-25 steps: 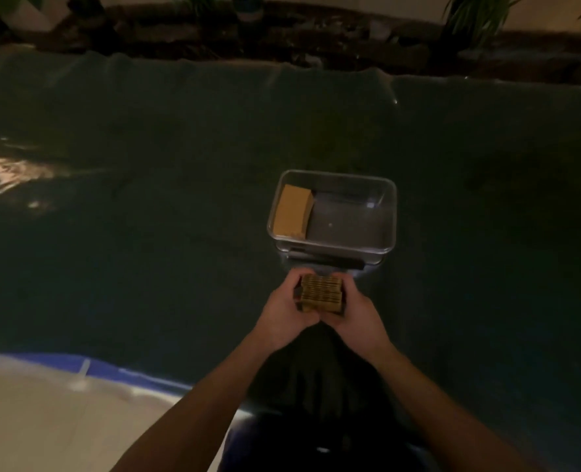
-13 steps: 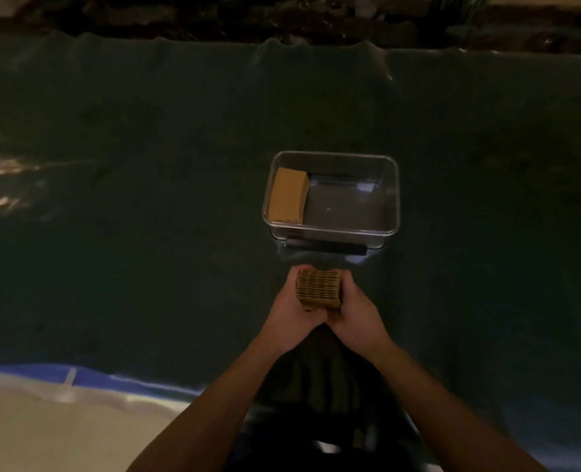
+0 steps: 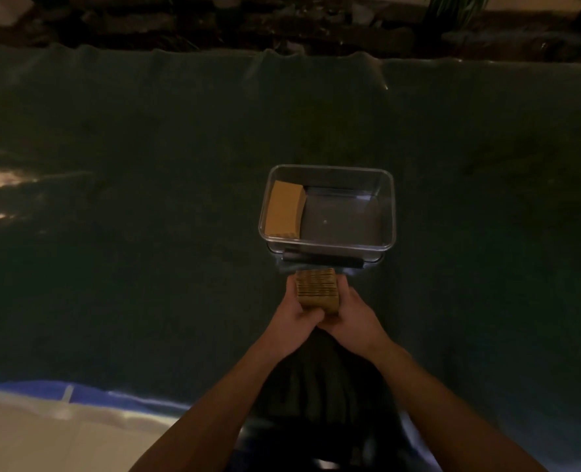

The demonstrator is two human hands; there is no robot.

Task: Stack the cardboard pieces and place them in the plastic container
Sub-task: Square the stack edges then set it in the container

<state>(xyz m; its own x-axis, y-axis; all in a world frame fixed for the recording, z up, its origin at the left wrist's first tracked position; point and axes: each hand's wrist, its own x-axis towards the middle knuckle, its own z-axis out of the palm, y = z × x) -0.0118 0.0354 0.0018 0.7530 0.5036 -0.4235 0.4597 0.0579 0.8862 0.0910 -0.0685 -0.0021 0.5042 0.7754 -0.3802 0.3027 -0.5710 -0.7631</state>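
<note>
A stack of brown cardboard pieces (image 3: 317,288) is held between both hands, its layered edges facing up. My left hand (image 3: 294,316) grips its left side and my right hand (image 3: 354,318) its right side, just in front of the clear plastic container (image 3: 388,212). The stack's far end reaches the container's dark front handle (image 3: 323,259). Inside the container, another cardboard stack (image 3: 284,209) stands against the left wall; the rest of its floor is bare.
A dark green cloth (image 3: 146,233) covers the surface all round the container. A blue and white edge (image 3: 78,396) shows at the lower left. Rocks and plants (image 3: 316,22) line the far side. The light is dim.
Both hands carried the cardboard stack forward toward the container's front and tilted it, so more of its layered edges show. The container and the stack inside it stayed put.
</note>
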